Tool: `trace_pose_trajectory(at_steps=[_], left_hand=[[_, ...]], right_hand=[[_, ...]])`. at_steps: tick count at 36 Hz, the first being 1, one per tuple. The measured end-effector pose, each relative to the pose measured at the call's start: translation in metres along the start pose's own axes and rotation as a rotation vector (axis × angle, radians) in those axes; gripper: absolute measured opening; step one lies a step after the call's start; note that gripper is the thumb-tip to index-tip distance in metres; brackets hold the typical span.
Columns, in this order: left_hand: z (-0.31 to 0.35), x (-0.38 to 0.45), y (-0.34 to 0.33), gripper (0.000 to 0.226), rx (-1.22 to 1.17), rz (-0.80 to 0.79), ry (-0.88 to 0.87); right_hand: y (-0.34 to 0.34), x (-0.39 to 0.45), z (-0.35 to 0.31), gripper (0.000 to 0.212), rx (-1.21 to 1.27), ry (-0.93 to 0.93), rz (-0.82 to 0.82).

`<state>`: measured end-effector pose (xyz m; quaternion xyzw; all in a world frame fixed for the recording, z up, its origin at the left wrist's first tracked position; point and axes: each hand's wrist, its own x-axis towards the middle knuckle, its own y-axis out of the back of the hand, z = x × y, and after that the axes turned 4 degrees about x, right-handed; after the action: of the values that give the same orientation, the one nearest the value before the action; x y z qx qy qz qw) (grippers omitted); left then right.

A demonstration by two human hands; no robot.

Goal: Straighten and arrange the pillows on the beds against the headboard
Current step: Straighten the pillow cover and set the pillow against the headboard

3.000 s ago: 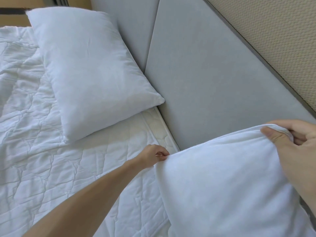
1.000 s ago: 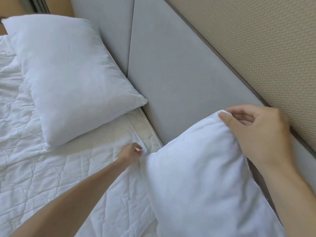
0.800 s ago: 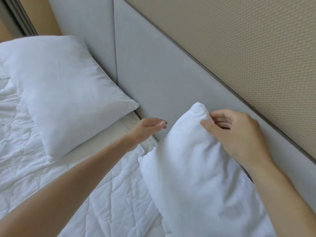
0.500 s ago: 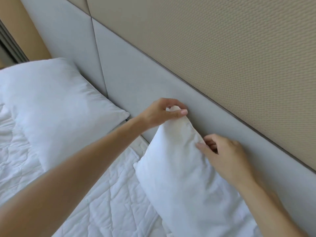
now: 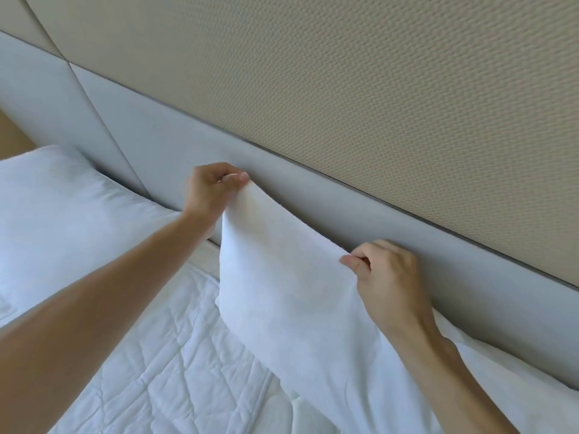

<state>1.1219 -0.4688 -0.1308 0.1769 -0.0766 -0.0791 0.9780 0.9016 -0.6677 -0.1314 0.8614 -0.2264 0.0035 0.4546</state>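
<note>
A white pillow (image 5: pixel 291 292) stands tilted against the grey padded headboard (image 5: pixel 175 142). My left hand (image 5: pixel 211 187) pinches its raised top-left corner, up by the headboard. My right hand (image 5: pixel 387 277) grips the pillow's upper edge further right, fingers curled over it. The pillow's lower right part runs out of frame. A second white pillow (image 5: pixel 69 220) lies flat at the left, its top against the headboard.
A white quilted cover (image 5: pixel 175 371) spreads over the bed below the pillows. Above the headboard rises a beige textured wall panel (image 5: pixel 344 89). A strip of bare mattress (image 5: pixel 205 255) shows between the two pillows.
My left hand let go of the pillow's lower corner and took its top corner, lifting it higher. My right hand slid right along the upper edge. The view tilted up toward the wall.
</note>
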Motion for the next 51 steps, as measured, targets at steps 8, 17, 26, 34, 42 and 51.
trace_pose_trajectory(at_steps=[8,17,26,34,42,51], left_hand=[[0.048,-0.014,-0.011,0.013,0.179,-0.126,-0.174],[0.082,-0.109,-0.104,0.043,0.689,-0.880,-0.684],[0.074,-0.128,-0.139,0.018,0.741,-0.971,-0.658],[0.078,-0.124,-0.133,0.028,0.624,-0.802,-0.491],[0.081,-0.133,-0.143,0.031,0.704,-0.752,-0.535],[0.095,-0.183,-0.185,0.032,0.731,-0.878,-0.665]], right_hand=[[0.016,-0.005,0.021,0.018,0.083,-0.012,-0.241],[0.065,-0.051,0.069,0.049,0.031,-0.177,-0.377],[0.088,-0.087,0.099,0.014,-0.084,-0.303,-0.316],[0.102,-0.084,0.100,0.014,0.006,-0.251,-0.141],[0.106,-0.098,0.116,0.014,0.013,-0.207,-0.129],[0.150,-0.136,0.149,0.018,-0.184,-0.290,-0.309]])
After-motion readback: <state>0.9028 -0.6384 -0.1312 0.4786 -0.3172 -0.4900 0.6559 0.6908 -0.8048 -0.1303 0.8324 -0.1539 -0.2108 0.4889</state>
